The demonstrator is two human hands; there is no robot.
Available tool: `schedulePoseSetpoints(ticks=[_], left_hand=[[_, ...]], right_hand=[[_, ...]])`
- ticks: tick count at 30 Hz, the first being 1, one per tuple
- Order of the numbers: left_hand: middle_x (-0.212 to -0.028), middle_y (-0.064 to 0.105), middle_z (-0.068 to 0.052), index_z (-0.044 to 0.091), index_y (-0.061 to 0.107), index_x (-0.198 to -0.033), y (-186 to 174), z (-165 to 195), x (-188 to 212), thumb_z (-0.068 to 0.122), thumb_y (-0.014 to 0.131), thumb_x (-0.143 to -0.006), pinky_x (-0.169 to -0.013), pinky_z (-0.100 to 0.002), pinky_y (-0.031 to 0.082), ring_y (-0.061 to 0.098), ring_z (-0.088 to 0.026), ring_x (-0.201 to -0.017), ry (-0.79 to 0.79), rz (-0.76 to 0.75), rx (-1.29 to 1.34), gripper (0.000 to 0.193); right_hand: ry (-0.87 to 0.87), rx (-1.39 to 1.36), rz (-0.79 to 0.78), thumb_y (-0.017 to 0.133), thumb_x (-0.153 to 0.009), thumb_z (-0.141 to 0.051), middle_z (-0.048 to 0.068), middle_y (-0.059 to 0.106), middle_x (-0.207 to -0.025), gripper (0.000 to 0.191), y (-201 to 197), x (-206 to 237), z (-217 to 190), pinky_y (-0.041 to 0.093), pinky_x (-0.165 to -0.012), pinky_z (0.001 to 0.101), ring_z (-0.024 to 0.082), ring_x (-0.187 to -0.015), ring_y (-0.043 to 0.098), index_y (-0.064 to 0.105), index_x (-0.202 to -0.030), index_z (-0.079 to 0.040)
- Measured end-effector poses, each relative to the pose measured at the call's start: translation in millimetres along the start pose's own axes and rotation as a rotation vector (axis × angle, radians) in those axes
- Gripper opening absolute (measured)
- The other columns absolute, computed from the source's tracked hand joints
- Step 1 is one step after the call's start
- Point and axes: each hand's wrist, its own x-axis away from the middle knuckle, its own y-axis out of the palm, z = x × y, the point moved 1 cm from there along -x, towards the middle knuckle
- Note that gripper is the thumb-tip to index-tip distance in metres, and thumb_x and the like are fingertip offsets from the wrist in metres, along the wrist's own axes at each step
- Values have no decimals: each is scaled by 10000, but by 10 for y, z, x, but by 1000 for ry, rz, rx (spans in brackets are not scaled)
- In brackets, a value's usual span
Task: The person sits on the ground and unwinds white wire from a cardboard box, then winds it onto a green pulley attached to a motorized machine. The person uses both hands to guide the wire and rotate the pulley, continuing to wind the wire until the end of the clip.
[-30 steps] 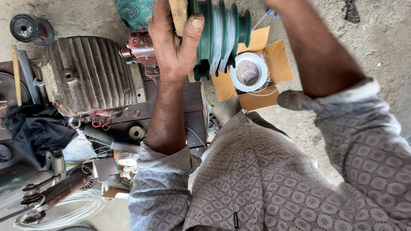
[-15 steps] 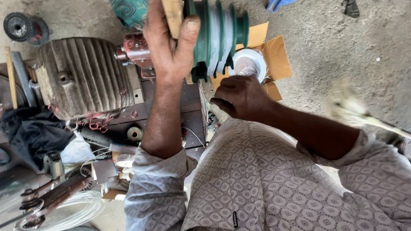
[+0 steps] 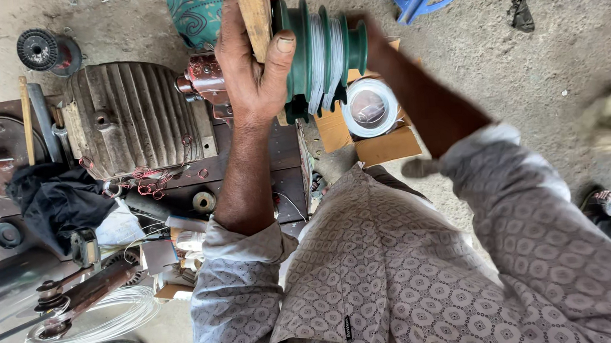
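Left hand (image 3: 252,68) is up at the far edge of the workbench (image 3: 287,158), fingers wrapped and clamped around a flat wooden stick (image 3: 254,17), thumb pressed flat against the near face of the green stepped pulley (image 3: 319,52). That pulley stands just right of the hand, wire sitting pale in its grooves, with the reddish-brown bracket (image 3: 202,82) and the ribbed grey motor (image 3: 129,116) to the left on the bench. The right hand (image 3: 367,34) sits against the pulley's far, small end; it is mostly hidden behind the rim, so I cannot tell whether its fingers are curled on it or just resting there. For this hold to go well, I'd say the stick wants to stay square to the pulley face, thumb bracing firmly so the pulley doesn't wobble, and the right hand should steady the small end without dragging across the wound grooves. Beyond the pulley, a white roll of tape (image 3: 370,107) lies in an open cardboard box (image 3: 382,144) on the ground. Down at the bench's left side there's a black cloth (image 3: 56,199), and a coil of pale wire (image 3: 108,318) at the near left corner. Compared with half a second ago, the big change is the right arm: then the hand was low, fisted in front of the chest near the box; now it's up at the pulley's end. The left hand's grip on the stick looks unchanged.
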Motion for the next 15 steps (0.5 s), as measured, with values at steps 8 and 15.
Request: schedulePoseSetpoints(ticks=[8, 15], left_hand=[[-1263, 684, -55, 85, 503, -1504, -36, -56, 21, 600, 664, -1056, -857, -294, 558, 677, -101, -1009, -14, -3, -20, 701], [-1325, 679, -90, 35, 431, -1508, -27, 34, 19, 582, 674, -1029, -1037, -347, 555, 675, -166, -1154, -55, 12, 3, 766]], right_hand=[[-292, 819, -203, 782, -912, -209, 41, 743, -790, 123, 580, 1318, 587, 542, -575, 323, 136, -623, 682, 751, -915, -91], [-1228, 1590, 35, 791, -877, -153, -4, 726, -955, 148, 462, 1408, -960, 525, -593, 267, 98, -728, 641, 750, -1019, -168]])
